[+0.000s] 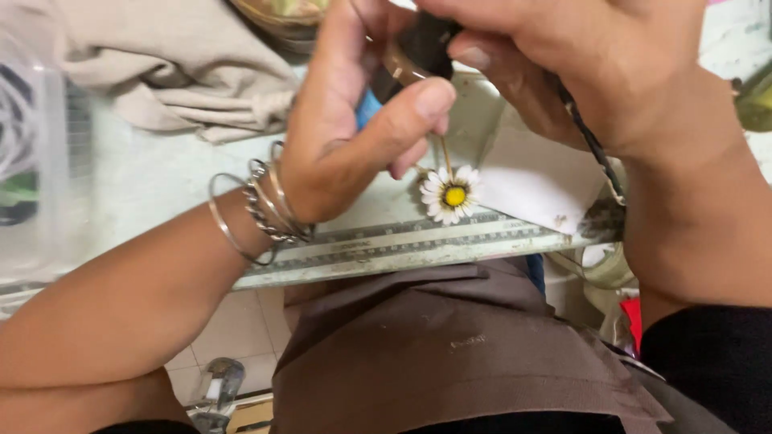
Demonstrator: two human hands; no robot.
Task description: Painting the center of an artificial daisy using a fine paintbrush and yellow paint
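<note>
Daisy ornament — white petals around a yellow centre — hanging on a thin golden wire stem just above the near edge of the pale worktable, directly over the metal ruler strip that runs along that edge. The stem rises from the flower into the fingers of the left hand; thumb and fingers are pressed together, pinching the upper end of the stem. Several silver bangles and a chain bracelet sit on the left wrist.

Right hand, at upper right, fingers curled shut around a dark, rounded object held against the left fingertips; what that object is cannot be told, as the hands cover most of it. A dark braided cord runs down from under the right palm.

Behind the flower, a white sheet of paper or card lies on the table, partly under the right hand. Farther back, a crumpled beige cloth at upper left, and a clear plastic container at the left border. In the foreground, the person's brown apron or garment fills the lower middle, with tiled floor visible below the table edge
</note>
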